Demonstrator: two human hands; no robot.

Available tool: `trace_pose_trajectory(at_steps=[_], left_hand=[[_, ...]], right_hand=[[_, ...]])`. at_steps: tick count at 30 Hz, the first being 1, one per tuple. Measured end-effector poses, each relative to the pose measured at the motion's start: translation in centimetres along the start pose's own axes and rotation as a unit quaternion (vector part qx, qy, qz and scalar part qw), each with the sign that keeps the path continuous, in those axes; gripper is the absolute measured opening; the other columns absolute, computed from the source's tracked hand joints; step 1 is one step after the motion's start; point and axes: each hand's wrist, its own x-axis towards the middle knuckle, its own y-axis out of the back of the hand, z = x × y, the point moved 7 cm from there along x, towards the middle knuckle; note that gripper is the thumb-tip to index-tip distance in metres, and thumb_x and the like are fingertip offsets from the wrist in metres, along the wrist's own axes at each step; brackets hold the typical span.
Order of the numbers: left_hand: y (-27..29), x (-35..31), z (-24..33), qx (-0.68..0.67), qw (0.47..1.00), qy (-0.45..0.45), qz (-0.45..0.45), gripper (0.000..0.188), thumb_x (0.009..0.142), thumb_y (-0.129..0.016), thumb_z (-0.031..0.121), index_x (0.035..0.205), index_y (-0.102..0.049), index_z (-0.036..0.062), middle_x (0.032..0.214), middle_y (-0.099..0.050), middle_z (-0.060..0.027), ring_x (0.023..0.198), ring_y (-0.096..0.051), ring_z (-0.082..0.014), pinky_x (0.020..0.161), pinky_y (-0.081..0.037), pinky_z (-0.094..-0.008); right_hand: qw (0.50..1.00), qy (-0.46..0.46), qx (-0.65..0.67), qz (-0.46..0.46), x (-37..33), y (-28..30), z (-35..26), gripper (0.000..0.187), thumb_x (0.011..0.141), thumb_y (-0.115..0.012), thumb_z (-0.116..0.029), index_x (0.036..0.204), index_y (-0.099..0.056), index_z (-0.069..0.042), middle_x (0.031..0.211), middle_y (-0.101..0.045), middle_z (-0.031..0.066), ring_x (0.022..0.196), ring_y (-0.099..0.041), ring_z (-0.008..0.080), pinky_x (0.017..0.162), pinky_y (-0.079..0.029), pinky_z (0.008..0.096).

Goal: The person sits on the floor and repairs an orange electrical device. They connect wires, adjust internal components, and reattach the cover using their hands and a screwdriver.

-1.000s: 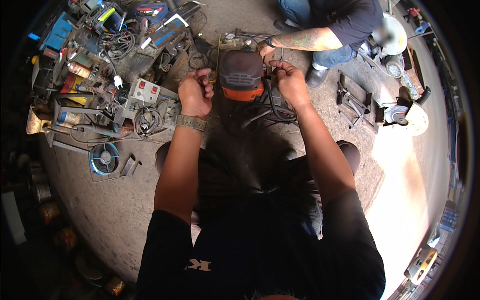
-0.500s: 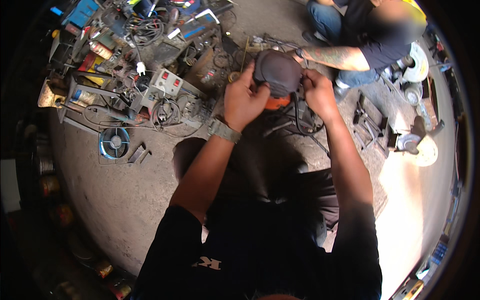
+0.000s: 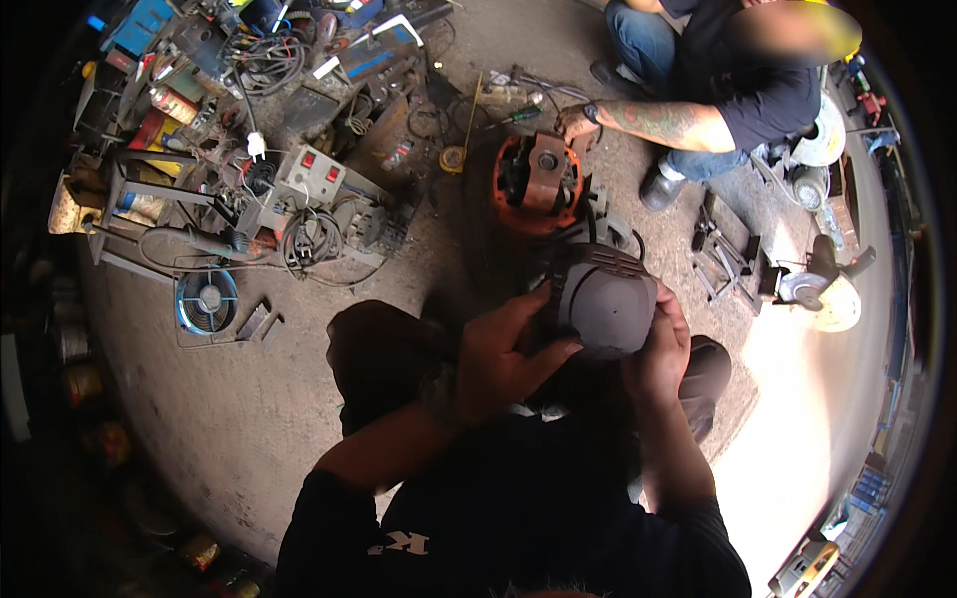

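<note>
A dark grey rounded cover (image 3: pixel 610 304) with vent slots hangs in front of my torso, above my knees. My left hand (image 3: pixel 506 351) grips its left side, the thumb lying along the lower edge. On the other side my right hand (image 3: pixel 662 351) has its fingers curled round the rim. Just beyond stands an orange motor housing (image 3: pixel 510 211) with its top uncovered, showing a brown metal bridge (image 3: pixel 545 179) with a round centre. The co-worker's hand (image 3: pixel 575 122) is at the far edge of that housing.
A tape measure (image 3: pixel 454 158) and a green screwdriver (image 3: pixel 520 116) lie beyond the housing. Tools, cables and a grey switch box (image 3: pixel 317 176) crowd the left. The co-worker crouches at far right, near a metal frame (image 3: pixel 733 254). A blue round fan-like thing (image 3: pixel 207 301) sits left.
Both hands have drawn the grey cover toward me, off the orange housing, whose inside now shows. The co-worker's hand remains beside the housing.
</note>
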Motion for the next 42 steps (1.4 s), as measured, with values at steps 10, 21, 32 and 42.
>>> trace_pose_trajectory(at_steps=[10, 21, 32, 42], left_hand=[[-2.8, -0.9, 3.7, 0.13, 0.962, -0.232, -0.066, 0.058, 0.082, -0.09, 0.032, 0.128, -0.071, 0.0022, 0.067, -0.055, -0.0039, 0.055, -0.056, -0.0201, 0.051, -0.044, -0.0358], [4.5, 11.0, -5.7, 0.132, 0.988, 0.033, 0.079, 0.016, 0.101, -0.068, 0.01, 0.11, -0.075, -0.0003, 0.073, -0.066, -0.0029, 0.067, -0.056, -0.0049, 0.061, -0.046, -0.0238], [3.9, 21.7, -13.8, 0.092, 0.981, -0.023, -0.17, 0.02, 0.1, -0.067, 0.014, 0.113, -0.076, 0.0019, 0.105, -0.08, -0.0098, 0.097, -0.074, -0.0154, 0.088, -0.057, -0.0309], [3.5, 22.7, -15.1, -0.056, 0.973, -0.032, -0.221, 0.021, 0.099, -0.072, 0.017, 0.108, -0.076, -0.0006, 0.098, -0.078, -0.0039, 0.09, -0.069, -0.0085, 0.084, -0.054, -0.0283]], right_hand=[[0.909, -0.346, 0.145, -0.181, 0.6, 7.2, 8.3, 0.031, 0.096, -0.051, -0.018, 0.12, -0.063, -0.003, 0.081, -0.063, 0.0018, 0.05, -0.045, 0.0047, 0.039, -0.03, 0.0167], [0.944, -0.267, 0.003, -0.196, 1.4, 11.7, 7.0, 0.026, 0.101, -0.053, -0.028, 0.112, -0.065, -0.007, 0.076, -0.064, 0.0027, 0.044, -0.042, 0.0064, 0.037, -0.027, 0.0183], [0.964, -0.231, -0.106, -0.079, 1.7, 18.2, 6.3, 0.018, 0.101, -0.049, -0.01, 0.11, -0.065, -0.009, 0.072, -0.06, -0.0003, 0.043, -0.042, 0.0066, 0.037, -0.03, 0.0195], [0.979, -0.18, -0.094, -0.026, 4.1, 17.2, 5.0, 0.015, 0.102, -0.05, -0.01, 0.108, -0.065, -0.008, 0.078, -0.065, 0.0023, 0.045, -0.044, 0.0072, 0.038, -0.033, 0.0205]])
